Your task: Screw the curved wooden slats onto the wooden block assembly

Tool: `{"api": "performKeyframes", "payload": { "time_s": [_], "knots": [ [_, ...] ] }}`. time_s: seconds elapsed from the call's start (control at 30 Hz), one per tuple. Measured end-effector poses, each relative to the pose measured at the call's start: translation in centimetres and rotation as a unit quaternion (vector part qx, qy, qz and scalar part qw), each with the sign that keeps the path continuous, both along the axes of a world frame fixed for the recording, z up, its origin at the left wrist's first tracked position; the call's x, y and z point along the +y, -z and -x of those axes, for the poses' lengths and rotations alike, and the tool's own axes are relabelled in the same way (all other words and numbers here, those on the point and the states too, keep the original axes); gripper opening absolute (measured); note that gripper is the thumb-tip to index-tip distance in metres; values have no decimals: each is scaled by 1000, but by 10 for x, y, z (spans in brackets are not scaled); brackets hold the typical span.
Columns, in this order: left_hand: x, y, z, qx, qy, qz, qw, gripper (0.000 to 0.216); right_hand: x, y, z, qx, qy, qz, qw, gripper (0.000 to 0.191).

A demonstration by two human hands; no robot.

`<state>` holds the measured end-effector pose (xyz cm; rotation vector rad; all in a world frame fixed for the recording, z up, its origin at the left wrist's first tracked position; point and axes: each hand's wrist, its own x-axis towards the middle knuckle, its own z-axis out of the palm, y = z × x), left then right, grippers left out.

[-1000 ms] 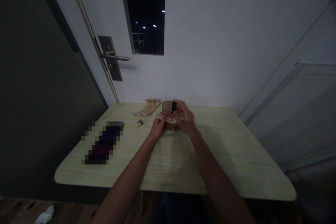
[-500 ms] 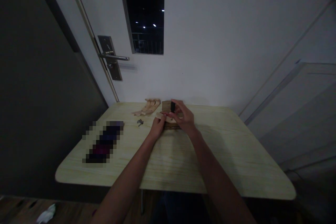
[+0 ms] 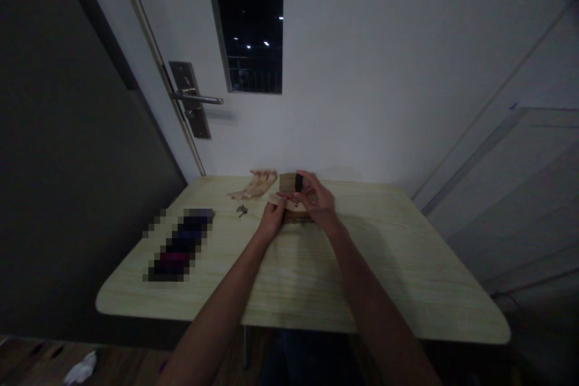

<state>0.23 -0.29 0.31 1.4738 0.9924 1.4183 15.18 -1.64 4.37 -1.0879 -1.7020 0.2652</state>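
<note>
My left hand is closed on the left end of a pale curved wooden piece, pressing it from above. That piece lies on a stack of brown wooden boards. Over it, the thumb and fingers of my right hand grip a short upright black tool, which looks like a screwdriver handle; its lower end is hard to make out. Something reddish shows between the hands. A small dark spot, perhaps a screw, sits on the pale wood by my right thumb.
Left of my hands lie several small metal screws and several pale curved wooden pieces. A dark pixelated item lies on the table's left side. Behind the table stands a white door with a metal handle.
My right hand and the black tool have shifted very slightly, with the fingers a little differently placed around it. My left hand stays on the pale wood.
</note>
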Motion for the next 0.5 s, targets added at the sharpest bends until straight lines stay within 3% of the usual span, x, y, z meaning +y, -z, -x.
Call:
{"api": "performKeyframes", "payload": {
  "time_s": [0.37, 0.5],
  "knots": [
    [0, -1, 0, -5, -2, 18, 1000, 33, -4, -5, -4, -7, -37, 9, 999, 46],
    [-1, -2, 1, -6, -4, 17, 1000, 32, -2, -5, -3, -5, -18, 19, 1000, 45]
  ]
}}
